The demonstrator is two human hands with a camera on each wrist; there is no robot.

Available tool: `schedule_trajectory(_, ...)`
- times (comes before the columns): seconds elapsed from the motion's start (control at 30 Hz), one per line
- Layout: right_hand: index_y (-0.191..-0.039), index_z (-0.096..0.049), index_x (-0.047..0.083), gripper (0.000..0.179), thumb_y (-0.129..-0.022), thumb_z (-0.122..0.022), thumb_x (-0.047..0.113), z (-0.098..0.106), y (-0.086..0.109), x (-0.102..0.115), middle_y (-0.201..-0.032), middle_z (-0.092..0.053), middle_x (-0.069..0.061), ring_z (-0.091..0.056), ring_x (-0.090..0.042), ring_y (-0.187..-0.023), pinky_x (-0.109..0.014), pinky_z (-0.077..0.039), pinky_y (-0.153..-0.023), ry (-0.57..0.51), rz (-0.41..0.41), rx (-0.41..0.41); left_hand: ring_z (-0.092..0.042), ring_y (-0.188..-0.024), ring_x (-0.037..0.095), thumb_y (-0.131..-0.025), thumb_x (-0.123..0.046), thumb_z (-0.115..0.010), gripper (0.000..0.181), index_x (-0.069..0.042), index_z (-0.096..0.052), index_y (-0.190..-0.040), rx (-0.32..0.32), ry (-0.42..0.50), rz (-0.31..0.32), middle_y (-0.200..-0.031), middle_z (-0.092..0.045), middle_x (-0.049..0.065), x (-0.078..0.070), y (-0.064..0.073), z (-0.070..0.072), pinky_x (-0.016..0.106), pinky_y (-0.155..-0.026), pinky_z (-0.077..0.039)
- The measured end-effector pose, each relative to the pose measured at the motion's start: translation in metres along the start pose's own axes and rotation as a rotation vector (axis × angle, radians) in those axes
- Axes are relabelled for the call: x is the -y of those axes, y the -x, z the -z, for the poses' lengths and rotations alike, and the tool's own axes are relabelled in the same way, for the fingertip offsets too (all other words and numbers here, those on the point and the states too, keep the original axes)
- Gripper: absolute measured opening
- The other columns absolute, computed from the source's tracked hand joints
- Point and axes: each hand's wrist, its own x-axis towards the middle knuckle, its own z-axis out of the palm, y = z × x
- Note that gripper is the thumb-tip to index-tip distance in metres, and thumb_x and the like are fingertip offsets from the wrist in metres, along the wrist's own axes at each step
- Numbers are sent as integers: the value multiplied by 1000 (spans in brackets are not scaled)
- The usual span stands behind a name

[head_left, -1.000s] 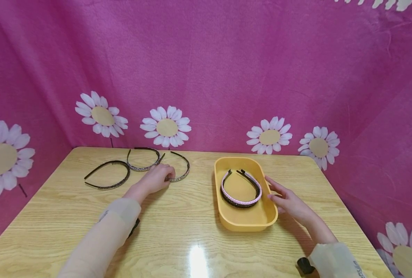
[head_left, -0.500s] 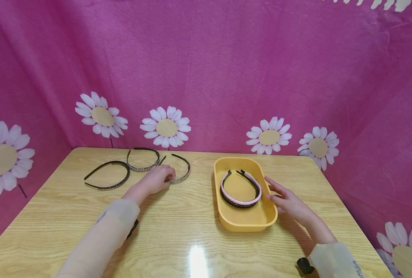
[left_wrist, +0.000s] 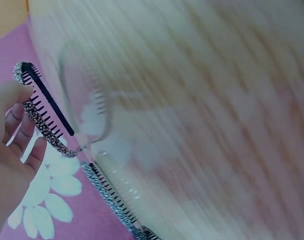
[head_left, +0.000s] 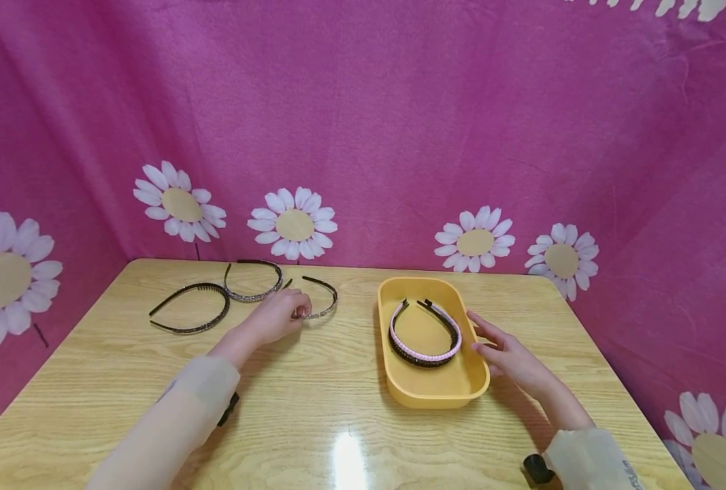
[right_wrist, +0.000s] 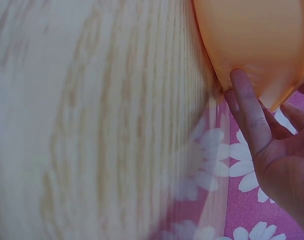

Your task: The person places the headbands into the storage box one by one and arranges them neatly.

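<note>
My left hand point(head_left: 277, 316) pinches a sparkly headband point(head_left: 336, 298) by its curved band, at the left-middle of the table. In the left wrist view the thumb lies over the glittery band point(left_wrist: 42, 120), whose inner side has black comb teeth. To the left lie a silver glittery headband point(head_left: 250, 298) and a dark headband point(head_left: 200, 329). My right hand point(head_left: 512, 357) touches the right outer side of a yellow plastic bin point(head_left: 439, 401) with extended fingers point(right_wrist: 251, 107). Inside the bin, a pink beaded headband point(head_left: 426, 356) rests on a black one point(head_left: 420, 364).
A light wooden table point(head_left: 314, 422) carries everything, with a bright reflection near its front. Behind and at both sides hangs a magenta cloth point(head_left: 363, 136) printed with white daisies, meeting the table's back edge.
The pinched headband has tilted and shifted slightly to the right, its near side rising a little, while the left hand keeps its grip. The right hand and bin have stayed put.
</note>
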Motion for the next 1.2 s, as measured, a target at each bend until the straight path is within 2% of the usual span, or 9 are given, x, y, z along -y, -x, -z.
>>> schedule_trajectory(0.33, -152, -12, 17, 66, -98, -50, 19, 1, 0, -1, -148, -20, -30, -54, -36, -115, -42, -54, -81, -9, 19, 9, -53, -80, 15, -74, -1, -71, 19, -13, -63, -85, -53, 38, 4, -80, -58, -4, -14, 5, 14, 35, -75, -44)
schedule_trajectory(0.8, -152, -14, 19, 65, -98, -50, 20, 0, 0, 1, -149, -21, -29, -51, -39, -118, -41, -54, -81, 22, 11, 7, -54, -80, 15, -75, -2, -73, 18, -14, -64, -86, -128, 25, -19, -81, -58, -4, -37, 11, 32, 34, -72, -46)
schedule_trajectory(1.03, -152, -14, 19, 65, -98, -50, 21, 0, 0, 2, -150, -21, -28, -51, -41, -118, -41, -54, -80, 34, 11, 5, -54, -79, 15, -76, -2, -73, 17, -14, -65, -86, -191, 24, -58, -80, -59, -3, -48, 10, 40, 33, -70, -45)
schedule_trajectory(1.2, -152, -14, 20, 65, -98, -50, 20, -1, 0, 2, -150, -20, -28, -50, -41, -119, -41, -54, -80, 30, 10, 1, -54, -81, 15, -78, -2, -71, 16, -13, -66, -87, -211, 32, -51, -83, -59, -3, -62, 10, 48, 32, -72, -46)
